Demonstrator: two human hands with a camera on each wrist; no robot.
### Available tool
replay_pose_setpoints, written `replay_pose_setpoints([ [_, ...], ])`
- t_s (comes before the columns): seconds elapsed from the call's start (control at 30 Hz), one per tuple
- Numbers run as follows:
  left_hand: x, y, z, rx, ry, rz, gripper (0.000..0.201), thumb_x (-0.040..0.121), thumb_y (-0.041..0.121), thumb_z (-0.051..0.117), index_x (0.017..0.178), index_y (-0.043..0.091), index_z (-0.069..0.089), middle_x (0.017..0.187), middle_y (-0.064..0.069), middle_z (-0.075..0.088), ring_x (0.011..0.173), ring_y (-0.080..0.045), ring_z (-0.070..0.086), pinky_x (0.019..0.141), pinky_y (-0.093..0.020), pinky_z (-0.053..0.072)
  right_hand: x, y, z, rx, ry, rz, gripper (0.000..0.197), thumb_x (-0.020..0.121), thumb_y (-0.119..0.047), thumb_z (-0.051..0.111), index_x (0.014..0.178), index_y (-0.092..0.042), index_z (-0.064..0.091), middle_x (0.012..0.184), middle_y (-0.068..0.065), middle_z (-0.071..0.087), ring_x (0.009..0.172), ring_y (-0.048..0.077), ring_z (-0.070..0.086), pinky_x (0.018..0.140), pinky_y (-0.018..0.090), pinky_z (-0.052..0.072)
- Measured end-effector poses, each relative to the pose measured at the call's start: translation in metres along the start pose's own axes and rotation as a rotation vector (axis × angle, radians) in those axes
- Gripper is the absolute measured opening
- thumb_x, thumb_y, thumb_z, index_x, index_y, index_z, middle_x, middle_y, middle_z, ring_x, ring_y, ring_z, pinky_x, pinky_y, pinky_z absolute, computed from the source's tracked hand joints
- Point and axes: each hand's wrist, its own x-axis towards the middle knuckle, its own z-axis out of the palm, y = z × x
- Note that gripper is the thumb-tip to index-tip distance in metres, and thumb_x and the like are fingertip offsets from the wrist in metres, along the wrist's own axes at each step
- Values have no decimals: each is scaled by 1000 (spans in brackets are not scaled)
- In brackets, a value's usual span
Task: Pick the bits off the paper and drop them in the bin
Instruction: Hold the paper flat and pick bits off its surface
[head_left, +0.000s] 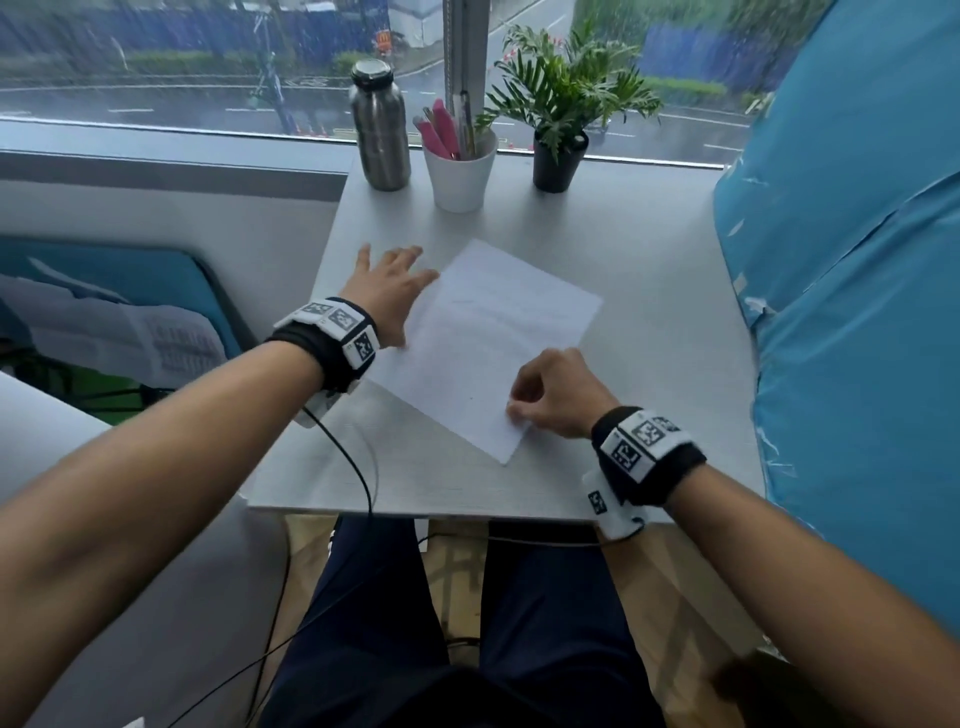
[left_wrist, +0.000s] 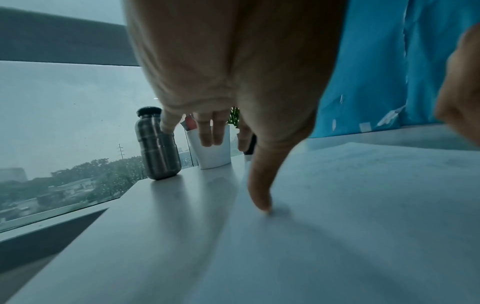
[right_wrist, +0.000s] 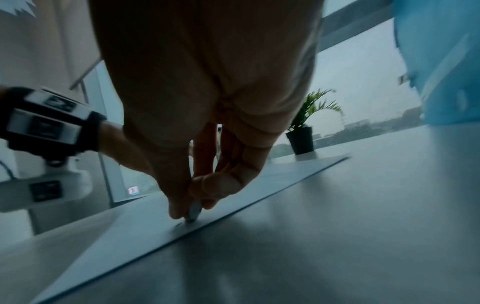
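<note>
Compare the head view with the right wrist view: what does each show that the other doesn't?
Only the head view shows the bottle, the white cup and the left hand spread at the paper's edge. Only the right wrist view shows the right hand's fingertips pinching a small bit near the paper's edge. Both show the paper, the potted plant and the table.

Office-like window desk (head_left: 649, 291) (street below) with pen cup (head_left: 459, 171), potted plant (head_left: 561, 104).

On the white table (head_left: 649, 322): one white paper sheet (head_left: 488, 343) at centre, one steel bottle (head_left: 379, 124) at 11 o'clock, one white pen cup (head_left: 460, 176) at 12, one black-potted green plant (head_left: 561, 119) at 1. Two hands: left hand (head_left: 387, 288), right hand (head_left: 553, 395).
</note>
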Motion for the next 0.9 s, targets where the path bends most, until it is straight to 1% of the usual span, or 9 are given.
replay_pose_setpoints([
  [0.1,-12,12,-1,-128,146,-95,56,83,23,72,134,13,51,138,-11,43,127,-31,42,103,-48,40,4,-18,12,43,-22,-44,11,78,-18,79,82,-9,77,78,-1,71,70,11,67,68,18,57],
  [0.17,-25,26,2,-271,107,-162,44,89,31,66,125,8,57,129,-14,52,118,-33,51,97,-44,46,16,-14,4,80,75,15,9,79,-16,78,82,-8,77,77,2,72,69,14,69,63,15,54],
  [0.3,-48,56,25,-322,-114,-151,85,71,71,68,122,5,52,127,-17,49,117,-33,48,101,-44,43,27,6,-11,3,150,93,8,77,-16,77,81,-10,78,82,6,73,78,18,67,77,30,57],
  [0.37,-51,63,36,-353,-178,-122,113,57,80,70,135,4,40,140,-19,35,131,-35,34,109,-47,36,23,5,-8,-6,118,89,7,77,-17,77,80,-11,78,79,4,73,75,15,67,74,27,56],
  [0.43,-49,60,40,-353,-216,-51,133,53,78,75,150,5,20,158,-20,10,146,-37,10,118,-50,22,15,-3,-2,-4,72,68,6,76,-16,78,79,-11,78,76,2,72,71,14,67,69,23,55],
  [0.5,-43,49,38,-357,-231,47,139,54,69,82,156,11,7,163,-14,-7,150,-31,-5,122,-47,9,10,-11,1,-17,14,36,6,76,-15,79,80,-10,78,76,2,72,71,14,67,70,23,55],
  [0.6,-34,34,33,-364,-238,143,141,52,63,86,157,18,4,164,-6,-11,150,-23,-8,122,-40,3,20,-19,-4,-33,-34,-12,9,78,-16,78,85,-10,79,79,3,74,75,14,67,74,23,56],
  [0.73,-24,27,37,-328,-272,187,146,49,67,85,157,23,-3,163,-2,-18,149,-19,-15,122,-42,-4,49,-32,-7,17,11,-63,11,78,-17,77,88,-11,80,79,4,75,73,13,66,72,18,53],
  [0.9,-22,22,44,-328,-290,209,153,43,71,84,156,27,-10,161,0,-24,148,-19,-21,120,-45,-9,47,-36,13,1,43,-121,10,76,-14,74,83,-10,80,75,6,74,69,17,67,72,29,56],
])
